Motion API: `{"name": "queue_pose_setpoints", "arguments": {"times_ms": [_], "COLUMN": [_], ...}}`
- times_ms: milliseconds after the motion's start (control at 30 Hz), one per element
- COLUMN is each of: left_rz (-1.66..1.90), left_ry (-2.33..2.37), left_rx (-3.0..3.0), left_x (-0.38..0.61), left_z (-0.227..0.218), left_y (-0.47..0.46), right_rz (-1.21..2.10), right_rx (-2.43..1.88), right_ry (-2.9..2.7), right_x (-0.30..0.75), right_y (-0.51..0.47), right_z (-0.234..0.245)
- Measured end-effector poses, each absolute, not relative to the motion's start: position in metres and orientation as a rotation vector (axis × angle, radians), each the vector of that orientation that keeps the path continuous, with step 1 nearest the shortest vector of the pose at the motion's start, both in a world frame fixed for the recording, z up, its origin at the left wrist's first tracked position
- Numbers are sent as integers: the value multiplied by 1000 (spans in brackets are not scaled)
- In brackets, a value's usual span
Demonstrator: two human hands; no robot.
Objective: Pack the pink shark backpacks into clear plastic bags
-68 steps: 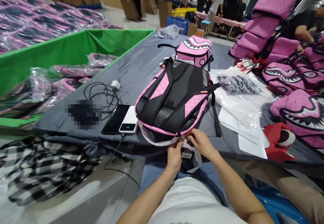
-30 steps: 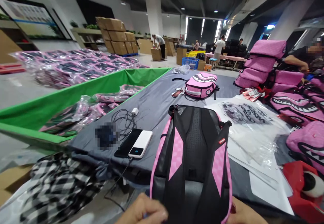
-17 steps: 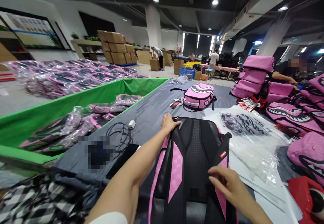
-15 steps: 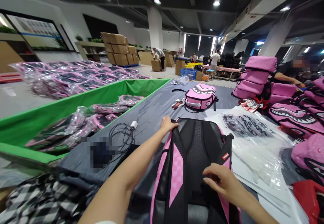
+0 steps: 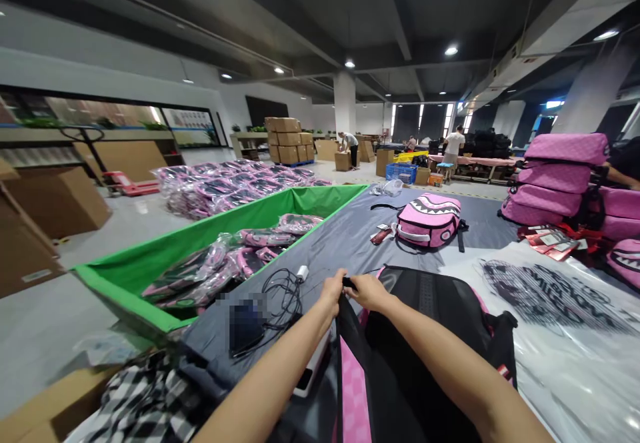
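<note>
A black and pink backpack (image 5: 415, 356) lies on the table in front of me, its padded back side up. At its upper left, my left hand (image 5: 333, 293) is closed on the black shoulder strap (image 5: 350, 319). My right hand (image 5: 371, 292) has come right beside it, its fingers pinching a small black piece at the strap's top; that piece is mostly hidden by the fingers. Farther back sits another pink backpack (image 5: 431, 219) with a shark-mouth print, a tag lying by it.
Left of the table, a green-walled bin (image 5: 150, 259) holds bagged backpacks. Cables (image 5: 280, 296) and a white-edged device (image 5: 313, 369) lie left of my backpack. Printed plastic bags (image 5: 550, 296) spread on the right, with stacked pink backpacks (image 5: 550, 176) behind. People work farther off.
My right hand has moved from over the backpack's middle up and left to the strap beside my left hand. The strap's upper end is now lifted toward the left. The view has turned left.
</note>
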State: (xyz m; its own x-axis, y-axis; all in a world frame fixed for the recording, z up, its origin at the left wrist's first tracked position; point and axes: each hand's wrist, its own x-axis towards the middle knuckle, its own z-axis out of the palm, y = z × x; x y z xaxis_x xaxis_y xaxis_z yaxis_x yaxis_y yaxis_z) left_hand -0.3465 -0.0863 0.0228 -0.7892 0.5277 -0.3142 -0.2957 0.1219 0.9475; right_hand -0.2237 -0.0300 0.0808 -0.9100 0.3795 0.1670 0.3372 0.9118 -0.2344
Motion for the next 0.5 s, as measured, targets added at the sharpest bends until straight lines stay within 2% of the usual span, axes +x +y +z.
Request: {"name": "queue_pose_setpoints", "arguments": {"times_ms": [200, 333, 400, 500], "left_rz": [1658, 1673, 1710, 1813], "left_ry": [1853, 1783, 1736, 1626], "left_rx": [68, 1, 3, 84], "left_x": [-326, -317, -317, -319], "left_z": [-11, -12, -3, 26], "left_y": [-72, -71, -75, -86], "right_rz": [163, 118, 247, 650], "right_rx": [-360, -133, -158, -335], "right_ry": [-2927, -2899, -2836, -2632], "right_x": [-199, -177, -173, -176], "right_y": [-34, -23, -17, -7], "right_z": [56, 46, 45, 50]}}
